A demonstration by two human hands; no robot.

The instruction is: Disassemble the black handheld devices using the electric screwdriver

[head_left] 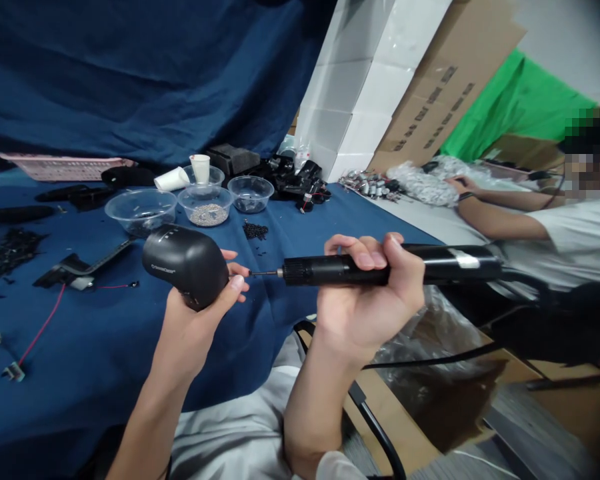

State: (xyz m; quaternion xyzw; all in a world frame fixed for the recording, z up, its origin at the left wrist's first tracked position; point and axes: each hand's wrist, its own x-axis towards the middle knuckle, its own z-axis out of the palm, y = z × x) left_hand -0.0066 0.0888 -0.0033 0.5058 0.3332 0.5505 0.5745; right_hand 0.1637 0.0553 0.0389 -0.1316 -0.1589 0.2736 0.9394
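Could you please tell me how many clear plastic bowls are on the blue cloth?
4 clear plastic bowls: the largest leftmost, one holding grey granules, one rightmost, one behind holding a paper cup.

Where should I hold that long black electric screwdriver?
Probably by its round black barrel, coming from underneath like the right hand. The barrel is long enough for fingers to wrap around, and that leaves the thin metal tip free in front.
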